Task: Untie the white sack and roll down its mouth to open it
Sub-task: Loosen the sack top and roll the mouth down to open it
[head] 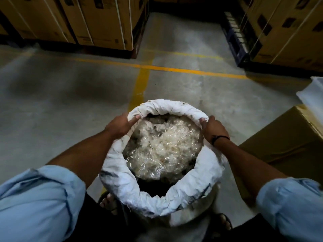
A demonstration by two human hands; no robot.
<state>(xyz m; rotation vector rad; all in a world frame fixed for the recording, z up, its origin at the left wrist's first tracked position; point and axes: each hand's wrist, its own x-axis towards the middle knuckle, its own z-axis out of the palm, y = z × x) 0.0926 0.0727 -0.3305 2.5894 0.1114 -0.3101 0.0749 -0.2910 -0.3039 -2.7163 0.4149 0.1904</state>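
**Sack untied, cuff roll in hand**

The white sack (120, 179) is standing on the concrete floor (70, 102) at 6 o'clock in view, between the person's sandalled feet (108, 201). No tie is showing and the mouth is gaping, so I'm judging the untie step done and the roll-down in progress.

The left hand (122, 126) is gripping the rolled rim at 10 o'clock of the mouth, thumb lying along the cuff. The right hand (214, 127) is clamping the rim at 2 o'clock, fingers curled over it.

The far arc is looking tightly rolled, the near arc at 6 o'clock looser and wider. The next move is likely calling for walking both grips round toward 6 and turning that slack outward evenly.

Hard to read:
- The fill (162, 145) is looking like pale shredded fibre or plastic; can't tell which.
- The sack's lower body is hiding under its own cuff.
- The cardboard box (288, 137) at 3 o'clock is running out of frame.
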